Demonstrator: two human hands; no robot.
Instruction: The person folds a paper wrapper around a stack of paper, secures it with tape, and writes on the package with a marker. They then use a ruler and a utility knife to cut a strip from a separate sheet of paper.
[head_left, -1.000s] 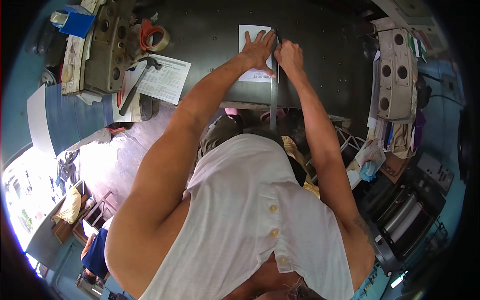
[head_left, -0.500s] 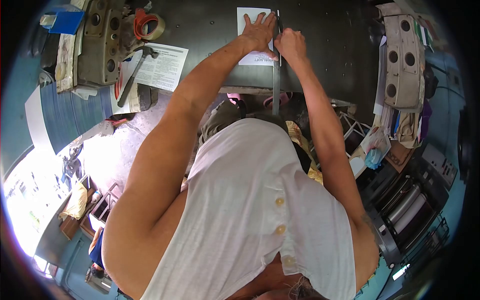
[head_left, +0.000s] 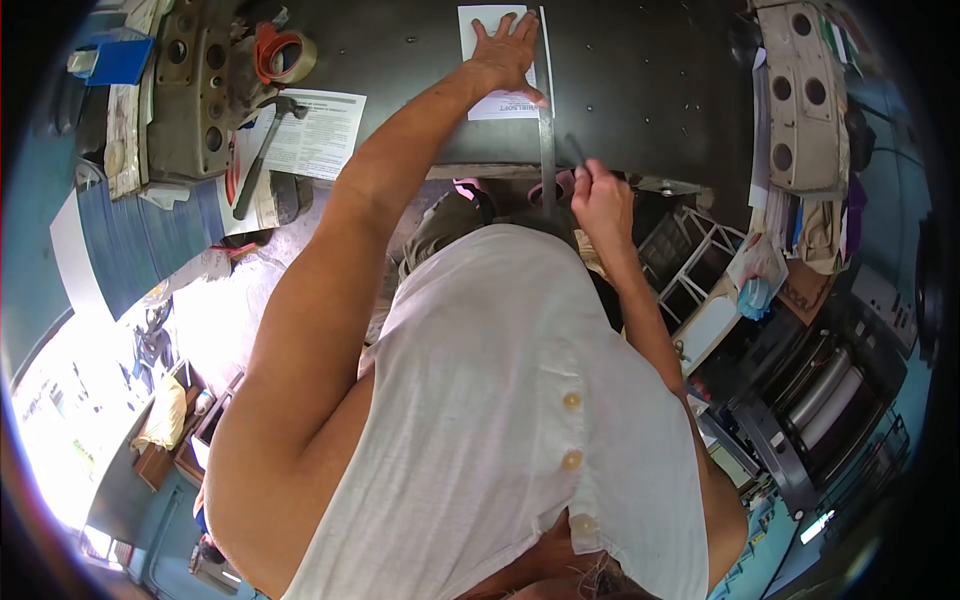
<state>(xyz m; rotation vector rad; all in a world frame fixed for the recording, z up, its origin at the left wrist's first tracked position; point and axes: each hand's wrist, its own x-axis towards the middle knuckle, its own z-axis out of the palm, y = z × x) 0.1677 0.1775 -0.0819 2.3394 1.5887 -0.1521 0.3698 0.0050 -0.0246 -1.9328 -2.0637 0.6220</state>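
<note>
My left hand [head_left: 508, 58] lies flat with its fingers spread on a white printed sheet [head_left: 485, 108] and presses along a metal ruler [head_left: 547, 150]. The ruler runs lengthwise at the sheet's right side and sticks out past the table's near edge. A narrow white paper strip [head_left: 546, 50] shows to the right of the ruler. My right hand [head_left: 605, 208] is closed around a thin dark knife-like blade [head_left: 574, 150], blurred, near the table edge. The handle of this tool is hidden in my fingers.
On the dark table [head_left: 400, 100] at left are a tape dispenser [head_left: 285, 52], a hammer [head_left: 265, 150] and a printed page [head_left: 325, 130]. Metal blocks with round holes stand at left [head_left: 190, 90] and right [head_left: 800, 100]. A roller machine [head_left: 820, 400] stands at lower right.
My right hand has pulled back toward my body along the ruler, past the table edge, and the blade now shows. A thin strip right of the ruler shows in both frames. My left hand stays on the sheet.
</note>
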